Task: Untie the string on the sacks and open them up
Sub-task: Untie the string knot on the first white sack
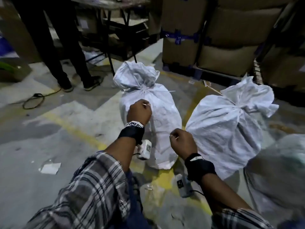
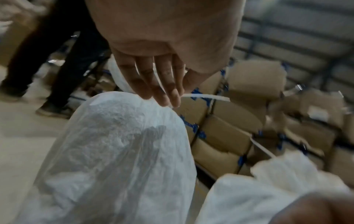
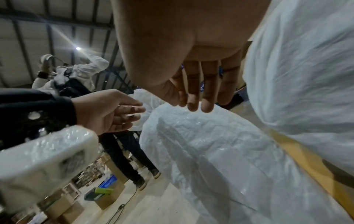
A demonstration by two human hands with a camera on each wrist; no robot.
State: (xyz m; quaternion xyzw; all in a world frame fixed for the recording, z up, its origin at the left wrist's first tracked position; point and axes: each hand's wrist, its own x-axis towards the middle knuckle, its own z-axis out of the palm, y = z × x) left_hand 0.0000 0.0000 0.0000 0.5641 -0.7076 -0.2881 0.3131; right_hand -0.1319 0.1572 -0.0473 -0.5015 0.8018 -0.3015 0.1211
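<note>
Two white woven sacks stand on the floor, the left sack (image 1: 153, 123) (image 2: 118, 151) (image 3: 210, 144) and the right sack (image 1: 226, 129) (image 2: 268, 189) (image 3: 306, 75). Each neck is tied with a pale string (image 1: 146, 90), and a loose end (image 2: 206, 96) sticks out to the right. My left hand (image 1: 140, 109) (image 2: 159, 84) (image 3: 111, 110) hovers over the left sack's shoulder, just below the knot, fingers relaxed and holding nothing. My right hand (image 1: 182, 141) (image 3: 199, 91) hangs lower, between the two sacks, fingers straight and empty.
A person in dark trousers (image 1: 66, 47) stands at the back left beside a folding table's legs (image 1: 110, 55). Stacked cardboard boxes (image 1: 214, 38) line the back right. A cable (image 1: 33, 100) and a paper scrap (image 1: 49, 168) lie on the floor. Another pale bag (image 1: 280, 171) sits at the right edge.
</note>
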